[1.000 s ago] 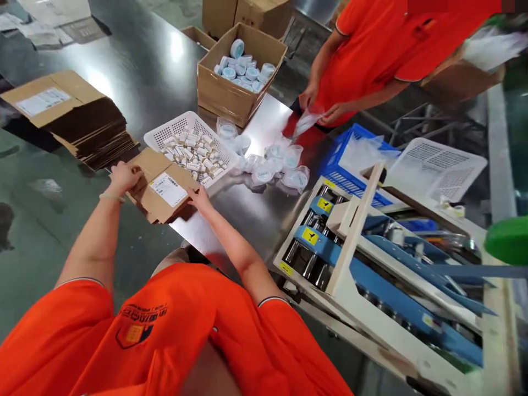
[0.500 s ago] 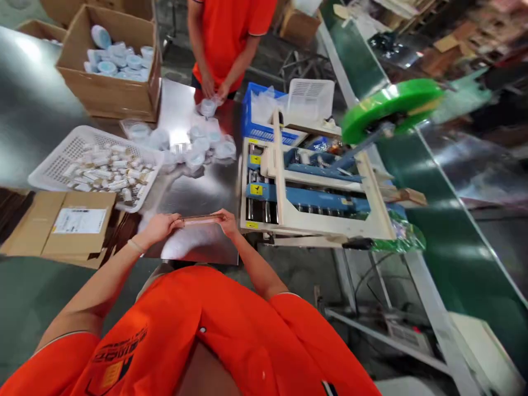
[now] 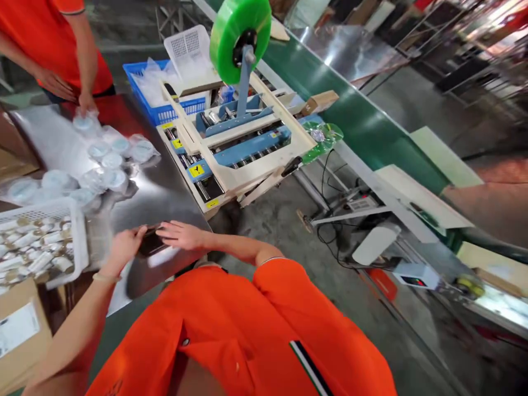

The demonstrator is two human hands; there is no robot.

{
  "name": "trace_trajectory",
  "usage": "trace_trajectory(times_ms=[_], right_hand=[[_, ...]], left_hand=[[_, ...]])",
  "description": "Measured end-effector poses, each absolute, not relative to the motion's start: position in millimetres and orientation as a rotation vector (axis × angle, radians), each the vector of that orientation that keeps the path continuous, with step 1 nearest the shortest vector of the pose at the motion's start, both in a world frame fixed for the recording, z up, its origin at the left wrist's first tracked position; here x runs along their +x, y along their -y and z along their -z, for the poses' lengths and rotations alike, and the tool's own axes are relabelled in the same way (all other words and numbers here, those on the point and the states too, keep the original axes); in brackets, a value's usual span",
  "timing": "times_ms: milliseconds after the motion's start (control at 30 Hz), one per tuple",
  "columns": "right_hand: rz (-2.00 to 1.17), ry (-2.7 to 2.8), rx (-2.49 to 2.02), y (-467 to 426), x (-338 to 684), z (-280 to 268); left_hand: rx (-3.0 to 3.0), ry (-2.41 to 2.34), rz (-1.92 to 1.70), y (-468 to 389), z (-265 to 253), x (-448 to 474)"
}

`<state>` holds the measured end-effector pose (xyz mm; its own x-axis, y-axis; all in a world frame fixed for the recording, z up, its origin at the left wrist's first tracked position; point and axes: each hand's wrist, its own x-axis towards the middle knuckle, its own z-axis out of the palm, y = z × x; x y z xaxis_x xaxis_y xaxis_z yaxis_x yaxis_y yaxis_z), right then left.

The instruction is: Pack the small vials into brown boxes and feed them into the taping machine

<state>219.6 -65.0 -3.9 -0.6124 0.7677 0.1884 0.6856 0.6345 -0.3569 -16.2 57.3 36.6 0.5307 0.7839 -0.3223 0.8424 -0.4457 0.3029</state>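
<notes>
At the near edge of the metal table, both my hands are on a brown cardboard piece, seen at a steep angle, its full shape unclear. My left hand pinches its left end. My right hand grips the right end, fingers reaching over the top edge. Left of my left hand stands a white plastic basket of small white rolls with brownish ends. Beyond my hands lie several round pale-blue items in clear wrapping.
A tape machine with rollers and a green tape reel adjoins the table's right side. Behind it sit a blue crate and a green conveyor. A co-worker's hand touches a wrapped item. Flattened cartons lie lower left.
My view has swung right, so the table and machine appear farther left. The cardboard piece stays between my hands, which are closer together. The co-worker's hands have moved apart.
</notes>
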Motion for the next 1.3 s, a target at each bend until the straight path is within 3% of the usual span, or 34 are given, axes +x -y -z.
trace_trajectory(times_ms=[133,300,367,533,767,1000,1167,1300], right_hand=[[-0.505,2.439,-1.198,67,206,9],[-1.220,2.204,-1.166,29,214,8],[-1.336,2.107,-1.174,25,214,10],[-1.264,1.852,-1.267,37,210,14],[-1.299,1.931,-1.356,25,224,-12],[-0.535,2.197,-1.701,22,212,-28],[-0.547,2.298,-1.876,57,188,3],[-0.742,1.896,-1.850,52,196,16]], left_hand=[[2.315,-1.264,0.239,-48,-47,55],[2.323,-1.219,-0.352,-60,-40,47],[2.322,-1.364,-0.403,-58,-31,18],[2.321,-1.071,-0.126,-22,-9,-22],[2.449,-0.908,0.129,-10,-5,22],[2.283,-1.420,-0.383,2,14,11],[1.971,-1.537,-0.596,4,27,4],[1.757,-1.657,-0.645,12,23,-12]])
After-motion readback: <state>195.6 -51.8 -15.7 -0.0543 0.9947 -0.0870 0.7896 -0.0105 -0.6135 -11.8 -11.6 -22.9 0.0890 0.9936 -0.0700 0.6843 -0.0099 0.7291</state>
